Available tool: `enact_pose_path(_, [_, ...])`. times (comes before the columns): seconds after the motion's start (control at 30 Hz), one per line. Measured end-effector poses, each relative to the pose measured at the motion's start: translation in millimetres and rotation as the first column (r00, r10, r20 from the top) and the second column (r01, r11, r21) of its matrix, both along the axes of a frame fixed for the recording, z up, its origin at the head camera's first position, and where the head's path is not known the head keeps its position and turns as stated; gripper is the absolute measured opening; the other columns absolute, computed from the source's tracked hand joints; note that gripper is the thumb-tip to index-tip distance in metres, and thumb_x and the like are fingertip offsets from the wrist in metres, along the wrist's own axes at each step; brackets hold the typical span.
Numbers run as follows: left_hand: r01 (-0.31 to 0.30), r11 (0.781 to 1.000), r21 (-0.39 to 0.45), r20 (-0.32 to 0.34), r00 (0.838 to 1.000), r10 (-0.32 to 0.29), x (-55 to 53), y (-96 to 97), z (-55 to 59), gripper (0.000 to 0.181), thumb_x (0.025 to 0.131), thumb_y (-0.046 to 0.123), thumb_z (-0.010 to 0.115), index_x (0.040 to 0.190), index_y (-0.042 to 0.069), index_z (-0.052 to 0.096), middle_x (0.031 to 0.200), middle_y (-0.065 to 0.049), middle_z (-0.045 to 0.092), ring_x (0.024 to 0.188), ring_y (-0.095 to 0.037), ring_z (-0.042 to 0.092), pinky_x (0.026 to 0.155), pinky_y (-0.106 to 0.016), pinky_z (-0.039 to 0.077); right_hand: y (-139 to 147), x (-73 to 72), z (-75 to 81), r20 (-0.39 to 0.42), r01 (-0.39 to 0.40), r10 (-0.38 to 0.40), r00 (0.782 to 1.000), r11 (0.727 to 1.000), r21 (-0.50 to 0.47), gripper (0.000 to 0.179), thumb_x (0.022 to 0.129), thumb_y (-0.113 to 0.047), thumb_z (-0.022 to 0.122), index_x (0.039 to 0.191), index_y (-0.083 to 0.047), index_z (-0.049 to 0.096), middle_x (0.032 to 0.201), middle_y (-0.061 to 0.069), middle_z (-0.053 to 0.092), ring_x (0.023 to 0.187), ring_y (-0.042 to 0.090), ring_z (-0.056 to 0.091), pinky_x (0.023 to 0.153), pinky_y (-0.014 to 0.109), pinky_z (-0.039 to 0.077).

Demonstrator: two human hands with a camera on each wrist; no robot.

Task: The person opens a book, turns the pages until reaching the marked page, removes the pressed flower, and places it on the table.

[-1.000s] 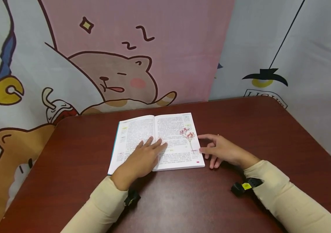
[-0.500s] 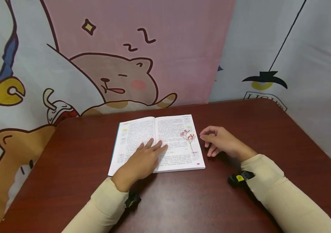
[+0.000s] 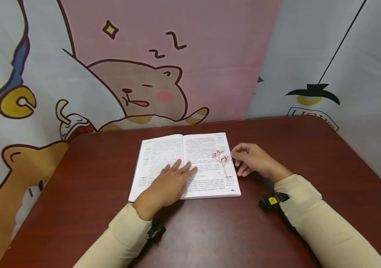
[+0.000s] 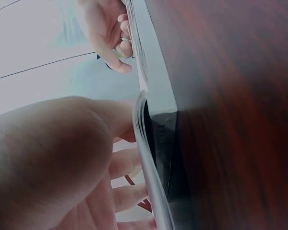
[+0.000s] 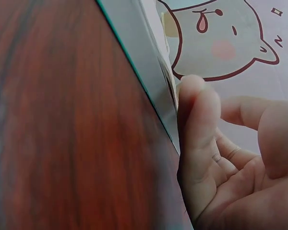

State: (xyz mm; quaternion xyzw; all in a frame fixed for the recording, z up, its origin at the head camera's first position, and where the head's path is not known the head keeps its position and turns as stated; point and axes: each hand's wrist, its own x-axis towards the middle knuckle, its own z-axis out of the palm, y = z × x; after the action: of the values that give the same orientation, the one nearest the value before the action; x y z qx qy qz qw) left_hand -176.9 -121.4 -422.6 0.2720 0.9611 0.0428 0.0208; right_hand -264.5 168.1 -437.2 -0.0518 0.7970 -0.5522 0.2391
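An open book (image 3: 163,149) with printed pages lies on the dark reddish-brown table. My left hand (image 3: 170,184) rests across its lower middle, fingers spread over the gutter; the left wrist view shows the palm (image 4: 43,158) by the curved pages. At the right page's outer edge is my right hand (image 3: 252,158), thumb and forefinger tips brought together. In the right wrist view these fingertips (image 5: 199,96) meet at the book's edge (image 5: 153,72); whether a page is between them is hidden. A sprig of small red flowers (image 3: 222,158) lies flat on the right page, beside those fingertips.
The table (image 3: 203,238) reaches back to a cartoon-printed cloth (image 3: 210,56) hanging behind it. A black strapped device (image 3: 269,201) is on the right wrist and another (image 3: 155,230) on the left. Both forearms wear cream sleeves (image 3: 317,219).
My right hand has moved up along the book's right edge. Its thumb and forefinger, apart a second ago, have come together. The left hand stays on the book, and the whole view has shifted slightly.
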Motion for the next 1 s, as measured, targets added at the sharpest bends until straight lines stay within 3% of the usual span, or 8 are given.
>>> enact_pose_path(0.6, [0.01, 1.0, -0.017, -0.001, 1.0, -0.01, -1.5, 3.4, -0.6, 0.047, 0.094, 0.019, 0.043, 0.141, 0.024, 0.038, 0.145, -0.003, 0.039, 0.136, -0.031, 0.031, 0.105, -0.053, 0.031, -4, -2.5, -4.1, 0.06, 0.017, -0.017, 0.998, 1.0, 0.005, 0.027, 0.091, -0.025, 0.056, 0.104, -0.004, 0.046, 0.068, 0.008, 0.049, 0.047, 0.018, 0.06, 0.047, 0.034, 0.052])
enact_pose_path(1.0, [0.01, 1.0, -0.009, -0.015, 1.0, -0.01, -2.3, 0.4, -0.6, 0.048, 0.093, 0.018, 0.045, 0.14, 0.024, 0.039, 0.144, -0.004, 0.041, 0.135, -0.031, 0.033, 0.103, -0.054, 0.033, -6, -7.7, -14.0, 0.038, 0.014, -0.015, 0.999, 1.0, 0.023, 0.03, 0.089, -0.028, 0.059, 0.101, -0.003, 0.049, 0.068, 0.007, 0.049, 0.044, 0.018, 0.058, 0.042, 0.031, 0.049])
